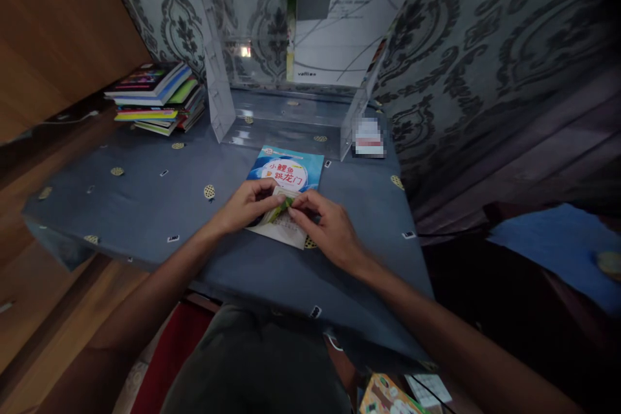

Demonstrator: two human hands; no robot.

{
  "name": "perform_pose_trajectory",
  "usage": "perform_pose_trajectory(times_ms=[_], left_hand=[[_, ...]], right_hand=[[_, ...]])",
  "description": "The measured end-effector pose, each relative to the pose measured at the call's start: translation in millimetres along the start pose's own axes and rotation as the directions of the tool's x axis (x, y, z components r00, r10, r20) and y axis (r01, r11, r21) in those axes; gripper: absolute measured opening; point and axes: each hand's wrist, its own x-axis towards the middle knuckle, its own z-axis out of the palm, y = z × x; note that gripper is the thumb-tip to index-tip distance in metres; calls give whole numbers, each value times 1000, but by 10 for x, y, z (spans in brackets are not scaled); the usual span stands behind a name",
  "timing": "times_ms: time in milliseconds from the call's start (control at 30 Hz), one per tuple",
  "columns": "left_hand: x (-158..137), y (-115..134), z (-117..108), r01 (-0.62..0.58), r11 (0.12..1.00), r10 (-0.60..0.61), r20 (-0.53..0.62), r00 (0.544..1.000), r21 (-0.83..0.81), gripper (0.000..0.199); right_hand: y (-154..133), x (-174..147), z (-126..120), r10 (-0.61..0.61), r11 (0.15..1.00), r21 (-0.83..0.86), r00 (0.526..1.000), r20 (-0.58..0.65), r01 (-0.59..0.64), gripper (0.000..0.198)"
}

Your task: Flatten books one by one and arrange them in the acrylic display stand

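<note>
A blue picture book (310,165) with red Chinese characters in a white oval lies on the table in front of me. Over its near part is a pale printed page (281,231) with a green patch; whether it belongs to the blue book I cannot tell. My left hand (250,206) is closed on the page's left side, the thumb lying on top. From the right, my right hand (332,226) pinches the page near the green patch, fingers and thumb together. Both hands almost meet above the book, hiding part of its cover.
A clear acrylic stand (220,100) rises behind the book, with a white-and-green catalogue (334,39) upright in it. Stacked books (150,100) are at the far left. A small blurred box (369,136) stands right of the stand. The grey patterned tablecloth (145,200) covers the table.
</note>
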Motion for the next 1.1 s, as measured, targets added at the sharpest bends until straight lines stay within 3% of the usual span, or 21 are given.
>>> perform_pose_trajectory(times_ms=[233,467,600,700,833,1100], left_hand=[[70,-49,-89,189,959,-175,86,981,-211,36],[68,-68,-67,204,944,-182,107,978,-258,40],[67,-55,-53,240,925,-216,112,970,-294,49],[68,-52,-46,244,921,-214,130,968,-304,46],[68,-56,-40,241,922,-205,147,968,-303,40],[63,-38,-38,255,925,-230,118,966,-282,40]], right_hand=[[54,-39,95,33,999,13,999,-37,-33,8],[102,-57,101,4,1000,14,998,-56,-3,8],[145,-81,94,-66,998,0,992,-103,67,8],[166,-82,60,-212,976,-87,968,-137,202,21],[155,-79,-22,-409,899,-203,909,-75,388,16],[186,-196,-193,-450,853,-235,885,119,465,19]])
